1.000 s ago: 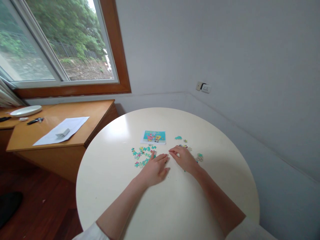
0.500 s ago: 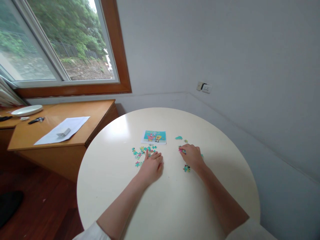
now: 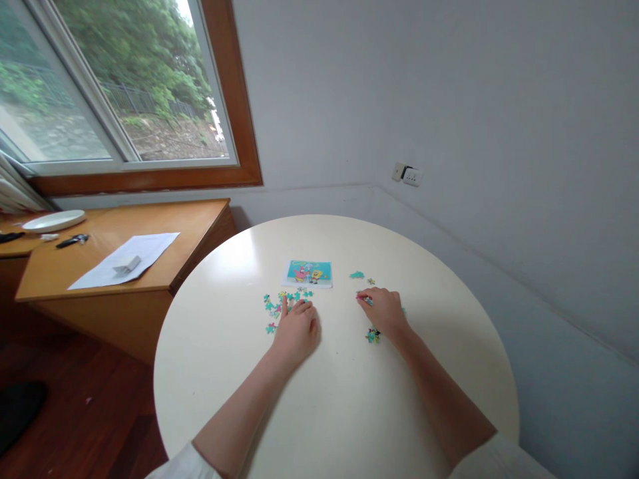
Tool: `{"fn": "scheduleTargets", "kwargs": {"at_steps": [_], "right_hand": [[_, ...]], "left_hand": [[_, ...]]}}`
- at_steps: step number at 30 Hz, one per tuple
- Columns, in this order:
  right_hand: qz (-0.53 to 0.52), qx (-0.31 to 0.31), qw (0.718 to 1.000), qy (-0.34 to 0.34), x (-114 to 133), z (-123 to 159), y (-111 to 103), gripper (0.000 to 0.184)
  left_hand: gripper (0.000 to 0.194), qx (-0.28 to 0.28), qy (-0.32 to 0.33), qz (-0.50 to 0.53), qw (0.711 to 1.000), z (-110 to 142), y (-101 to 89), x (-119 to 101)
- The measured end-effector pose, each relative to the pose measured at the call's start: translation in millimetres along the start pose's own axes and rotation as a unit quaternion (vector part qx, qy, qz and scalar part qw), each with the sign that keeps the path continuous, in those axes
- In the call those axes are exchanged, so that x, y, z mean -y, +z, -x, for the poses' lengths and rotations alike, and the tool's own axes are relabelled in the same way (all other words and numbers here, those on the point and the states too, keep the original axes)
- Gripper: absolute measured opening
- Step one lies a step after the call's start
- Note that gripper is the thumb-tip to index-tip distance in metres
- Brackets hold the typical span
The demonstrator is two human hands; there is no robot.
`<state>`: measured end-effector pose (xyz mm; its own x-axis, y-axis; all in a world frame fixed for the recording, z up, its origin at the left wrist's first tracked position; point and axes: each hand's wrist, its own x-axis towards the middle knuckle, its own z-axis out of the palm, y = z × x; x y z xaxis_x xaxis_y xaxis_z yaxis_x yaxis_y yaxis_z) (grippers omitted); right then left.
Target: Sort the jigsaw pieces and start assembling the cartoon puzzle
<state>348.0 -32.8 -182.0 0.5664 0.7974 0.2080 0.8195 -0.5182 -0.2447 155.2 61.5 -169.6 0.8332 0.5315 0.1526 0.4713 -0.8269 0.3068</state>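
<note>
Sorting looks in hand: right of centre, the right hand [image 3: 387, 311] narrows its fingertips at a small, flat, pink-and-teal jigsaw piece [image 3: 368, 301], grip unclear; left of centre, the left hand [image 3: 295, 329] spreads loosely beside teal jigsaw pieces [image 3: 297, 297]. Thinness calls for light pinching

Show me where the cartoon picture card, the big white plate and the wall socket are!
Picture card [image 3: 308, 273]: head view, middle of its printed front.
White plate [image 3: 54, 221]: head view, middle of its flat inside.
Wall socket [image 3: 412, 176]: head view, middle of its white cover.
</note>
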Motion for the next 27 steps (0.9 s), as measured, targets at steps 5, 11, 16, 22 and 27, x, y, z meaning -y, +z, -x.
{"fn": "scheduleTargets", "kwargs": {"at_steps": [5, 11, 16, 22, 27], "right_hand": [[-0.078, -0.041, 0.996, -0.029, 6, -1, 4, 0.014], [-0.156, 0.021, 0.970, -0.185, 26, 9, 10, 0.009], [-0.144, 0.037, 0.968, -0.201, 26, 10, 9, 0.011], [-0.029, 0.039, 0.997, -0.060, 9, 3, -6, 0.018], [0.031, 0.066, 0.997, -0.006, 1, 2, -10, 0.024]], "left_hand": [[0.027, -0.010, 0.006, 0.007, 1.000, -1, 0.8, 0], [0.028, -0.019, 0.013, 0.020, 1.000, -1, -2.9, -2], [0.031, -0.002, 0.078, 0.048, 0.996, 1, -3.2, -3], [0.053, 0.084, 0.144, 0.053, 0.985, 6, 3.0, -5], [0.048, 0.087, 0.124, 0.038, 0.988, 5, 4.8, -4]]}}
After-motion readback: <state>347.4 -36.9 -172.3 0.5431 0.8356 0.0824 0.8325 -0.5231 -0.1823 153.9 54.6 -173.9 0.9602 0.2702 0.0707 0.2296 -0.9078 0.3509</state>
